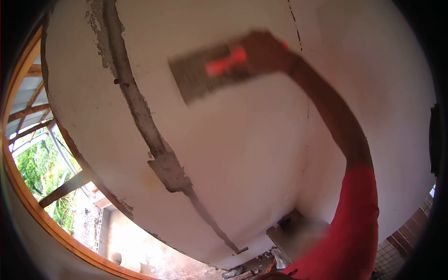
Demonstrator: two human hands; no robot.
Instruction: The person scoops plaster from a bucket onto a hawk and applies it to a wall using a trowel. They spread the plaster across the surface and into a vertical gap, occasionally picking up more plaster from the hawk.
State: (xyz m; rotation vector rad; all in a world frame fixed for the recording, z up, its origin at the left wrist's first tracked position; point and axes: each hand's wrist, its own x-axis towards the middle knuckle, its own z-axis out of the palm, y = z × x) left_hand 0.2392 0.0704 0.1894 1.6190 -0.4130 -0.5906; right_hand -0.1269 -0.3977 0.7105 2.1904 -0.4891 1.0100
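My right hand [268,52] is closed around the orange handle of a plastering trowel [193,77], raised high in front of the white wall [224,140]. The trowel's broad, grey-brown blade points left, and motion blurs both it and the hand. Left of the blade, a rough grey strip of mortar [135,100] runs down the wall, widening into a patch [170,172] and narrowing toward the floor. My left hand is out of view.
An orange-brown wooden frame [60,242] borders an opening on the left, with greenery outside. Rubble [252,270] lies along the wall's foot. A blurred, flat greyish surface [303,235] stands in the lower corner. Brown tiles [410,231] show at lower right.
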